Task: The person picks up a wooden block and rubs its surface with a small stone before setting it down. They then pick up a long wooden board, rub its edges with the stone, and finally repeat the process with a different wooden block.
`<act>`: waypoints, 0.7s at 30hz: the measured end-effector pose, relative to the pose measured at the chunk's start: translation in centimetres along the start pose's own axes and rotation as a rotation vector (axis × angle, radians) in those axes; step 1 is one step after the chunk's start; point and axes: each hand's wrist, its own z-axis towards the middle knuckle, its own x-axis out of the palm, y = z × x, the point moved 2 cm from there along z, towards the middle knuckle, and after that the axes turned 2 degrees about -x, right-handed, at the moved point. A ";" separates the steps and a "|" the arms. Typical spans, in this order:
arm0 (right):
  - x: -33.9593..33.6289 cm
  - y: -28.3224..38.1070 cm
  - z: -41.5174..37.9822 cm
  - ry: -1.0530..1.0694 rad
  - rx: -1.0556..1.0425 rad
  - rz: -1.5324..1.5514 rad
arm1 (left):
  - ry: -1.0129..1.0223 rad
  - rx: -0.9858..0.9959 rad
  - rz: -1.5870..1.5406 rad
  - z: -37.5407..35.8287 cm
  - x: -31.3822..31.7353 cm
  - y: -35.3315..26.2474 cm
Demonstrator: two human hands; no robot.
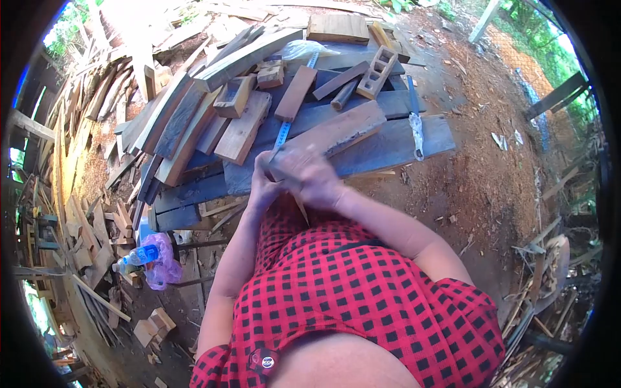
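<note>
Both hands meet in front of my body at the near edge of a plank bench (242, 178). My left hand (260, 189) is closed around a dark flat piece (282, 173) whose kind I cannot make out. Against it is my right hand (315, 178), blurred by motion, its fingers curled in; what they grip is hidden. A thin pale point (302, 211) sticks out below the hands. Just beyond them, a blue strip with marks (283, 134) runs under a reddish wood block (296, 92). A long wooden beam (346, 128) lies beyond my right hand.
Several timber offcuts (242, 129) are stacked at the bench's left. A slotted wooden block (378, 72) and a long tool with a wrapped handle (416, 132) lie to the right. A water bottle (141, 254) and purple plastic bag (164, 264) are at lower left, among scrap wood.
</note>
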 end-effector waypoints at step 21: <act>-5.8 -12.0 -3.4 -0.252 0.461 -0.268 | -0.005 -0.953 -1.076 0.2 -2.3 -7.2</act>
